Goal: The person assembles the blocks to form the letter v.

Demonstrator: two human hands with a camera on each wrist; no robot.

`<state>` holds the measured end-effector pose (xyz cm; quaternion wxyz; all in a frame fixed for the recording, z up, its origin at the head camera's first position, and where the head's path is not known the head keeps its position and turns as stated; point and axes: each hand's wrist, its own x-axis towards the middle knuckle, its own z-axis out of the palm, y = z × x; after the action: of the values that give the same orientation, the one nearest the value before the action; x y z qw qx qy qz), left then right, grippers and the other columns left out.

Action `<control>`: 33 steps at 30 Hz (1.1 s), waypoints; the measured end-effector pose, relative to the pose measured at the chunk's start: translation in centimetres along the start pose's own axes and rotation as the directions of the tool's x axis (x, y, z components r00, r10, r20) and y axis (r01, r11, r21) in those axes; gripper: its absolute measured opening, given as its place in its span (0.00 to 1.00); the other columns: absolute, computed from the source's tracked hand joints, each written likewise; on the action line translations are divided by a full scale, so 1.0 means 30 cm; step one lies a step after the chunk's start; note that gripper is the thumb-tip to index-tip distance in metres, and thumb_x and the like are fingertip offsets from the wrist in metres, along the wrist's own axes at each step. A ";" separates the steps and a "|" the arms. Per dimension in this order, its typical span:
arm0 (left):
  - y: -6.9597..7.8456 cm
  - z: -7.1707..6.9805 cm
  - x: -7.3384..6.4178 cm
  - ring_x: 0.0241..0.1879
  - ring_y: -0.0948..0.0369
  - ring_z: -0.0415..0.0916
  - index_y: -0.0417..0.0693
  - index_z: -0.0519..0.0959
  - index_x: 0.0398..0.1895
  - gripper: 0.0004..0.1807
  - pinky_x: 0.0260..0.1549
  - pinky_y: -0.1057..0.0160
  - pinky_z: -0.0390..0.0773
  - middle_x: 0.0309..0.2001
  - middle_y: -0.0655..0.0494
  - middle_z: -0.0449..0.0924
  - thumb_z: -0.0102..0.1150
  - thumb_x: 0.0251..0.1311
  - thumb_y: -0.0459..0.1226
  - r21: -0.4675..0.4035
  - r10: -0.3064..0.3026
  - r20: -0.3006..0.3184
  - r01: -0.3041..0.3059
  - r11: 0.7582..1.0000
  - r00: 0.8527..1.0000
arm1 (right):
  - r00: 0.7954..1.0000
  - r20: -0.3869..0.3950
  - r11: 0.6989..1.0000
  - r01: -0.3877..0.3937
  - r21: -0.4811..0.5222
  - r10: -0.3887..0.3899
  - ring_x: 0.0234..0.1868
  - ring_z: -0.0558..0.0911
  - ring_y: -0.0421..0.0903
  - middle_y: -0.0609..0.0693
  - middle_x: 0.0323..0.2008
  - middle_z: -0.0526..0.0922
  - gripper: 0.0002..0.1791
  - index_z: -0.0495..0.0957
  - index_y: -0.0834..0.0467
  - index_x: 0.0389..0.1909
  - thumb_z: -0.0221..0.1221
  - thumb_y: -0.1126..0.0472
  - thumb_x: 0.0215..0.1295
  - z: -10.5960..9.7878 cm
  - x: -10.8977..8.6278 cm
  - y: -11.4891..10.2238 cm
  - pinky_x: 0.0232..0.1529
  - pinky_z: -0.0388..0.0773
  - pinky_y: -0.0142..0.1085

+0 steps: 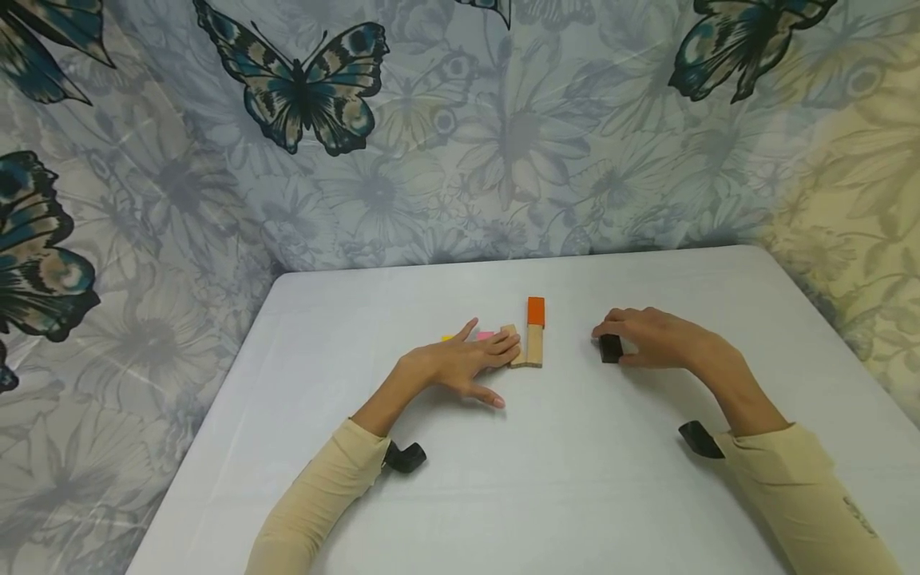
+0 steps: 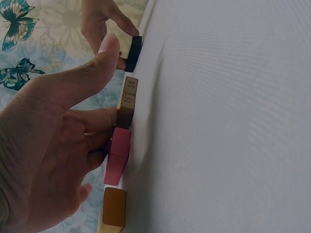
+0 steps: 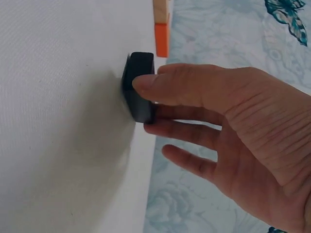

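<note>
My right hand [image 1: 657, 339] pinches a black block [image 3: 141, 87] between thumb and fingers, low over the white table. In the right wrist view the thumb lies across the block's near face. My left hand [image 1: 463, 363] reaches out with fingers extended and thumb spread, its fingertips right at two plain wooden blocks [image 2: 127, 99] that stand side by side with numbers on their ends. A pink block [image 2: 118, 155] sits beside them, partly hidden by the left hand in the head view. Farther left is a yellow block [image 2: 114, 207], also mostly covered there.
An orange block [image 1: 536, 311] adjoins the far end of the right wooden block. The white table [image 1: 575, 495] has its back edge against a butterfly-patterned cloth [image 1: 503, 160]. A black wrist device [image 1: 406, 458] sticks out from the left sleeve, another [image 1: 700, 440] from the right.
</note>
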<state>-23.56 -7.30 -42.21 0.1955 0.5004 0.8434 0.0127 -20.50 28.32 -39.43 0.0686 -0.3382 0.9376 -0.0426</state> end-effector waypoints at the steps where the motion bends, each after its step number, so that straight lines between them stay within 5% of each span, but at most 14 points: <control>1: 0.000 0.001 0.001 0.87 0.58 0.32 0.53 0.45 0.86 0.54 0.82 0.36 0.26 0.88 0.56 0.34 0.54 0.68 0.68 0.003 0.000 0.000 0.000 1.000 1.000 | 1.000 -0.001 1.000 -0.005 0.002 0.005 0.52 0.85 0.54 0.52 0.52 0.84 0.27 0.83 0.54 0.57 0.76 0.66 0.55 0.000 0.000 0.000 0.54 0.83 0.57; 14: -0.002 0.000 -0.005 0.87 0.58 0.32 0.54 0.44 0.86 0.54 0.82 0.36 0.25 0.87 0.56 0.34 0.54 0.68 0.68 -0.009 -0.008 0.004 0.008 1.000 1.000 | 0.999 -0.044 1.000 0.021 0.020 -0.021 0.51 0.85 0.55 0.54 0.53 0.84 0.24 0.83 0.57 0.57 0.73 0.65 0.58 -0.036 0.045 -0.009 0.54 0.85 0.55; 33: -0.007 0.001 0.004 0.87 0.58 0.33 0.54 0.45 0.86 0.54 0.82 0.35 0.27 0.87 0.56 0.35 0.54 0.67 0.69 -0.009 0.000 -0.002 0.000 1.000 1.000 | 0.990 -0.135 0.997 0.044 0.058 -0.036 0.55 0.83 0.59 0.59 0.56 0.83 0.22 0.82 0.60 0.59 0.70 0.65 0.63 -0.107 0.271 0.006 0.58 0.83 0.56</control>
<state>-23.76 -7.31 -42.32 0.1967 0.4995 0.8435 0.0168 -27.32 23.36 -37.09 0.0151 -0.3510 0.9314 -0.0950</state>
